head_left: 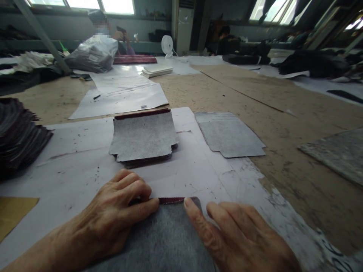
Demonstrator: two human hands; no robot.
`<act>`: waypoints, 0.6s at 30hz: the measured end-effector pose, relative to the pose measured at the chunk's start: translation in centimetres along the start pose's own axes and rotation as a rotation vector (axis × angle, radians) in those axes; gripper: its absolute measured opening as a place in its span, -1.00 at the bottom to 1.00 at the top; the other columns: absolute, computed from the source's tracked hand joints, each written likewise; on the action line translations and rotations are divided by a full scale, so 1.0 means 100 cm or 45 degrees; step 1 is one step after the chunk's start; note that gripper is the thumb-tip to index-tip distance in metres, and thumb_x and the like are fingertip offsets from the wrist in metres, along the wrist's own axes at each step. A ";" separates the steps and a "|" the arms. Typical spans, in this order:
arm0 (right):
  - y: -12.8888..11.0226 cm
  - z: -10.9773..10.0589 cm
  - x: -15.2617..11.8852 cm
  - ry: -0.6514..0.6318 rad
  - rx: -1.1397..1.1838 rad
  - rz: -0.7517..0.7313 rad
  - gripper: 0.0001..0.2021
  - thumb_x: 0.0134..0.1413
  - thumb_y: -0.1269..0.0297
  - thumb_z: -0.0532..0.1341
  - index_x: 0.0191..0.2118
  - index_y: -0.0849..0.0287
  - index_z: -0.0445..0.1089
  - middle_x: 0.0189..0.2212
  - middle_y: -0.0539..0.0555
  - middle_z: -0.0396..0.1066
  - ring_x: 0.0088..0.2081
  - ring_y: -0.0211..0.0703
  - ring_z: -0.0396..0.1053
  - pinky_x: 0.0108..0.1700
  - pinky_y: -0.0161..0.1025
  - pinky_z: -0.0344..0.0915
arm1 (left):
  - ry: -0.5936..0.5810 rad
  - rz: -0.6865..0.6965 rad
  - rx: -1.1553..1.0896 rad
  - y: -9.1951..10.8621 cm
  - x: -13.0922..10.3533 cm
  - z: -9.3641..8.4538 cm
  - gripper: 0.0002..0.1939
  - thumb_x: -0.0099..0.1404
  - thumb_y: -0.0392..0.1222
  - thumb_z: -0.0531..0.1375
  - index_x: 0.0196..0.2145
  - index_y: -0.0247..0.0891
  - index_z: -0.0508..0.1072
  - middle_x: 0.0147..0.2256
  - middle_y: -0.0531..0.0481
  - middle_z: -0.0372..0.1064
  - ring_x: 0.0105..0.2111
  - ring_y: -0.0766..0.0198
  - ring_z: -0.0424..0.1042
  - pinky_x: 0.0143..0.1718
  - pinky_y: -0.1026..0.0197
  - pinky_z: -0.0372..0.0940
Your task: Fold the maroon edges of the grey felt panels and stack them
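Note:
A grey fabric-like panel (170, 234) lies at the front of the table, its far edge turned over to show a narrow dark red strip. My left hand (119, 207) has its fingers curled and its thumb pressed on the left part of that fold. At the fold's right end, the thumb tip of my right hand (235, 230) pushes down, with the other fingers bent beside the panel. Beyond my hands sits a small stack of similar grey panels (144, 136), the top one with a dark red folded edge. To its right lies a flat grey panel (228, 134) with notched corners.
White paper (76, 151) covers the near tabletop. A tall pile of dark pieces (19, 136) stands at the left, near a tan card (15, 211). A speckled grey sheet (337, 155) lies at the right. Farther back are a white fan (167, 45) and a person (99, 41).

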State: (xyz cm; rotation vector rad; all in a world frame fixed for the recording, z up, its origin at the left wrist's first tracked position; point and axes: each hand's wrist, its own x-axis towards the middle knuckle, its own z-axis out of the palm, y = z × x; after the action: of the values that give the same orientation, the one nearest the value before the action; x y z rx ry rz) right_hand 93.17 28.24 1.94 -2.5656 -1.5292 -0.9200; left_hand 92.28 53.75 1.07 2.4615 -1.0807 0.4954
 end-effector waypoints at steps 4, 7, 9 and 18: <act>0.000 0.011 0.003 -0.027 0.123 0.095 -0.59 0.11 0.52 -0.07 0.07 0.38 0.24 -0.45 0.13 0.36 -0.47 -0.17 0.28 -0.47 -0.19 0.26 | -0.009 -0.002 0.027 0.000 0.000 0.001 -0.65 0.15 -0.50 -0.06 -0.18 -0.27 0.36 -0.37 -0.06 0.23 -0.39 0.25 0.19 -0.32 0.11 0.14; -0.003 0.014 -0.001 -0.034 0.120 0.090 -0.62 0.11 0.50 -0.06 0.03 0.37 0.29 -0.40 0.16 0.37 -0.42 -0.13 0.29 -0.41 -0.17 0.27 | -0.008 0.002 0.036 -0.001 0.000 0.001 -0.67 0.16 -0.48 -0.06 -0.20 -0.28 0.37 -0.37 -0.07 0.23 -0.39 0.25 0.20 -0.32 0.10 0.15; -0.005 0.013 -0.004 -0.030 0.081 0.086 -0.62 0.11 0.53 -0.05 0.01 0.37 0.31 -0.34 0.18 0.39 -0.37 -0.10 0.31 -0.35 -0.15 0.27 | -0.005 0.010 0.034 -0.001 0.000 0.001 -0.66 0.14 -0.49 -0.05 -0.19 -0.28 0.36 -0.36 -0.07 0.24 -0.38 0.24 0.20 -0.31 0.10 0.15; -0.009 0.011 -0.002 -0.097 -0.048 0.087 -0.64 0.13 0.52 -0.07 -0.01 0.42 0.32 -0.31 0.21 0.40 -0.34 -0.04 0.33 -0.33 -0.08 0.27 | -0.020 0.035 0.082 0.002 0.002 -0.001 -0.70 0.20 -0.46 -0.07 -0.20 -0.31 0.36 -0.36 -0.07 0.27 -0.37 0.25 0.23 -0.29 0.11 0.19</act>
State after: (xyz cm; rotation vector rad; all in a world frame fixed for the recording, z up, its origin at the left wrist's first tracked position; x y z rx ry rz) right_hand 92.88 28.87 0.69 -2.6904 -1.4452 -0.8616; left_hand 92.23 53.49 1.28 2.5133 -1.1234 0.5279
